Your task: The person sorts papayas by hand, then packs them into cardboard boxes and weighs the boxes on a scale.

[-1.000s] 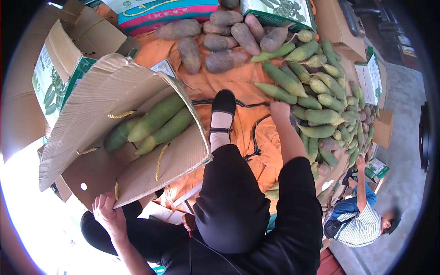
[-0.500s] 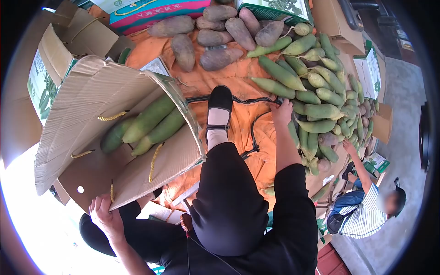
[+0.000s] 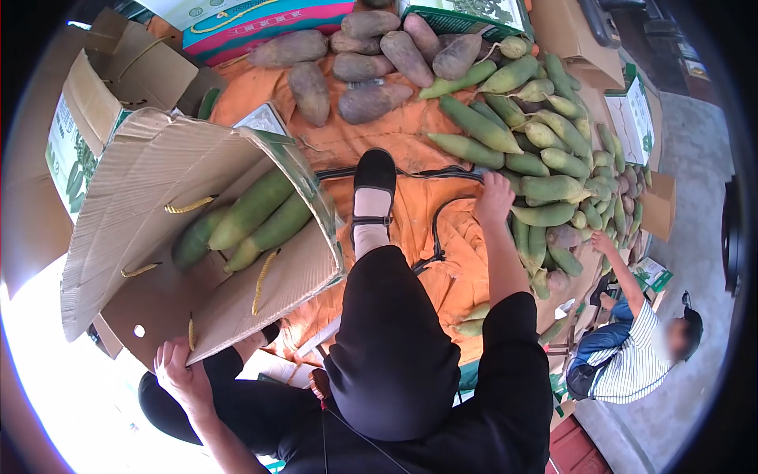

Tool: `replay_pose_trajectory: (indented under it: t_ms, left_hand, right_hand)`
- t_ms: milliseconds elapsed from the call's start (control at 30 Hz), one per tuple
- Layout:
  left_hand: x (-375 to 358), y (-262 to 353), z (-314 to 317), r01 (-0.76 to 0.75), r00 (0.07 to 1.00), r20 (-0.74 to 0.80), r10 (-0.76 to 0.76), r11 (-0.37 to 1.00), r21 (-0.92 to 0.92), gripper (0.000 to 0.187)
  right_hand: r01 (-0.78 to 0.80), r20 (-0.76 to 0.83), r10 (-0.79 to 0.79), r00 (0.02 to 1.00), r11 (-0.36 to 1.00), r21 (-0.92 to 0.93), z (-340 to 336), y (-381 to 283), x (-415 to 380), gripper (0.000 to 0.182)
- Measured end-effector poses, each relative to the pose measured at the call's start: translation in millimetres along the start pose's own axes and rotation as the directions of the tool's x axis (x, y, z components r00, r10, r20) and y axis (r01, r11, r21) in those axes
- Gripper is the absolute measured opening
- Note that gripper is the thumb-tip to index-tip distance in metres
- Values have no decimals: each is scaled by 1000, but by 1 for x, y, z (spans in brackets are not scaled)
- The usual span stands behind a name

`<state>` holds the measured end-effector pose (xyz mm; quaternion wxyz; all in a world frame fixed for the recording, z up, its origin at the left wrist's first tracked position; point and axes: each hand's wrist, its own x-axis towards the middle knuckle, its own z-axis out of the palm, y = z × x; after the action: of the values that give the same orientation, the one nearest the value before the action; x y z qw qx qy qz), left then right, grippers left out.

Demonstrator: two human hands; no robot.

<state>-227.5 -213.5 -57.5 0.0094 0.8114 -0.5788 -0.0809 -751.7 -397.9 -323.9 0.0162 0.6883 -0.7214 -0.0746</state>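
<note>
My left hand (image 3: pixel 182 371) is closed on the lower edge of a tilted, open cardboard box (image 3: pixel 138 178), beside a yellow rope handle. Inside the box lie three large green radishes (image 3: pixel 251 209). My right hand (image 3: pixel 495 199) is at the left edge of a heap of green radishes (image 3: pixel 553 188). Its fingers curl downward, and whatever is under them is hidden. Close to those fingers ends a black cord (image 3: pixel 438 171) that runs across the orange cloth (image 3: pixel 395 268).
Dark purplish radishes (image 3: pixel 375 103) lie at the back, before a pink and blue box (image 3: pixel 272 28). My foot in a black shoe (image 3: pixel 374 178) rests on the cloth. Another open carton (image 3: pixel 87 103) stands left. A co-worker in a striped shirt (image 3: pixel 632 367) reaches into the heap from the right.
My right hand has shifted slightly right and down, off the end of the black cord. My left hand keeps its hold on the box, and the radishes inside stay in place.
</note>
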Motion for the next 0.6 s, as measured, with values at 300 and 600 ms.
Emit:
replay_pose_trajectory:
  t_ms: [300, 600]
  left_hand:
    - [-1, 0, 0, -25, 1000, -18, 25, 1000, 2, 13]
    - [0, 0, 0, -24, 1000, -19, 24, 1000, 1, 13]
  right_hand:
    - [445, 315, -468, 826, 883, 147, 5, -43, 31, 46]
    - [515, 293, -524, 800, 850, 114, 14, -46, 37, 30]
